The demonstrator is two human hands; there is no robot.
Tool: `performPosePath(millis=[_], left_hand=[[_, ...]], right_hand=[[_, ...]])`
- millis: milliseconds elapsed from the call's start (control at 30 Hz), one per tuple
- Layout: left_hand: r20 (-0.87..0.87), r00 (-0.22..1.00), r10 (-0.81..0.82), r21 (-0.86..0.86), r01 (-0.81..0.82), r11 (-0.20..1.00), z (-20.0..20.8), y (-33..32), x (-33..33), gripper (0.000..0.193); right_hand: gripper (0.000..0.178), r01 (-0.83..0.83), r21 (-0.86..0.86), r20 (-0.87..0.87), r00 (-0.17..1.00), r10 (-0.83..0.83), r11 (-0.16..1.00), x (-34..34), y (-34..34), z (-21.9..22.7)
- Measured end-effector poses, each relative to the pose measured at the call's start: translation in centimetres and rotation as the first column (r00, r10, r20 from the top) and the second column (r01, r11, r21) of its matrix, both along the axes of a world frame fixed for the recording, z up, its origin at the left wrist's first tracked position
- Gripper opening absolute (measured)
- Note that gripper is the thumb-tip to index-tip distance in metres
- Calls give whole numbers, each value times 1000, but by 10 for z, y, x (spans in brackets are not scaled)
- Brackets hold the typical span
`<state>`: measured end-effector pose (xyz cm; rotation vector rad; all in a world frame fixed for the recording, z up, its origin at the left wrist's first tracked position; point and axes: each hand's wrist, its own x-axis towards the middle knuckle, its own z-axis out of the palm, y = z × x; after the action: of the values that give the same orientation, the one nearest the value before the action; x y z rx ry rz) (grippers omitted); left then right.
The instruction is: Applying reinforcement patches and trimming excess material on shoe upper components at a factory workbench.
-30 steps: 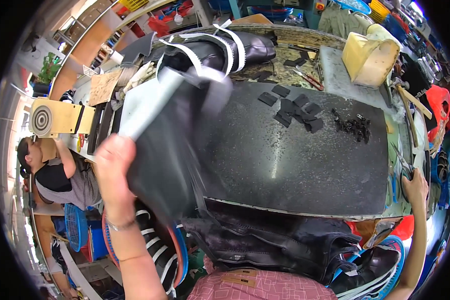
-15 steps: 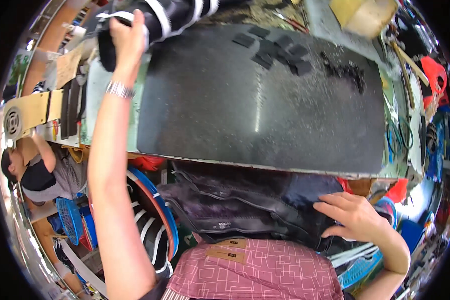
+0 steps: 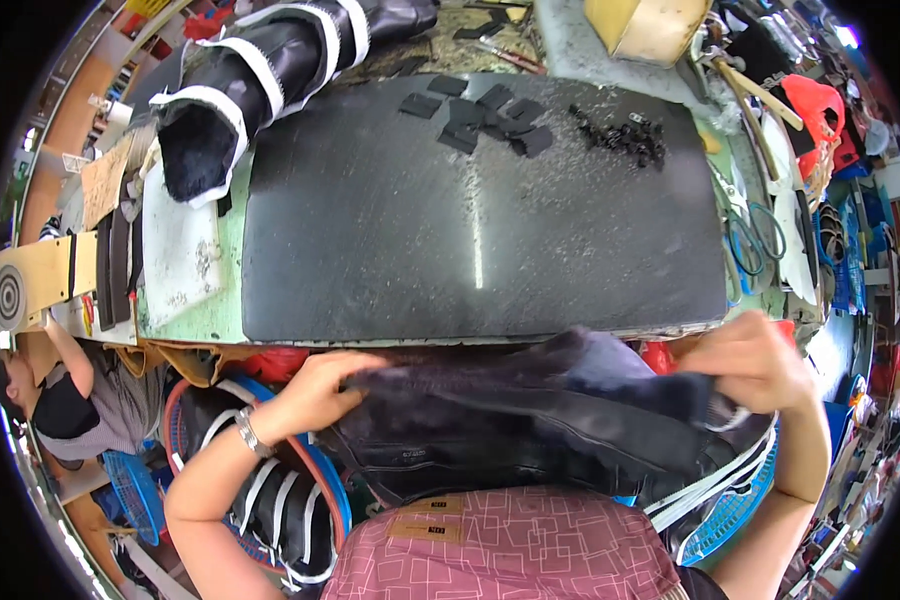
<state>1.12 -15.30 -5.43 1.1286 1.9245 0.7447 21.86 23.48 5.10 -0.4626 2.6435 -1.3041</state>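
Observation:
Across my lap, over the pink patterned apron (image 3: 530, 540), lie black leather boot uppers (image 3: 500, 440) with dark fuzzy lining. At their left end my left hand (image 3: 325, 390) is closed on an edge, thumb and fingers round it. My right hand (image 3: 750, 365), smeared by motion, is curled at the right end of the top upper, which is lifted and bent; its fingertips are partly hidden. On the bench's far left rests a row of black boot uppers (image 3: 210, 150) with white edging, overlapping, one lining opening facing me.
A black work board (image 3: 370, 230) covers the bench before me, with small black squares (image 3: 460, 130) and black scraps (image 3: 630, 140). Scissors (image 3: 755, 240) and a hammer (image 3: 760, 95) lie right. Baskets (image 3: 340, 470) flank my lap. Another person (image 3: 70, 390) sits at left.
My left hand has left the white-edged uppers on the bench and come down to the left end of the lap pile. My right hand has risen, lifting the top upper's right end.

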Motion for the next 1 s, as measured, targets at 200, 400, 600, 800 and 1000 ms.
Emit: performPosePath(millis=[200, 400, 600, 800, 1000], left_hand=[[-900, 289, 326, 383, 167, 909, 120, 9, -15, 30], [-740, 672, -29, 374, 446, 813, 121, 143, -3, 16], [-727, 673, -132, 205, 396, 895, 23, 193, 12, 46], [-760, 642, -106, 220, 407, 887, 21, 220, 27, 50], [-438, 895, -85, 425, 290, 857, 31, 214, 16, 21]], right_hand=[[20, 190, 464, -505, 859, 82, 865, -22, -25, 55], [35, 202, 595, -541, 816, 202, 778, -51, -64, -58], [13, 667, 19, -106, 742, -662, 745, -70, -7, -63], [19, 847, 239, -389, 531, -753, 474, -105, 75, -104], [16, 772, 428, -265, 605, -751, 470, -117, 84, -93]])
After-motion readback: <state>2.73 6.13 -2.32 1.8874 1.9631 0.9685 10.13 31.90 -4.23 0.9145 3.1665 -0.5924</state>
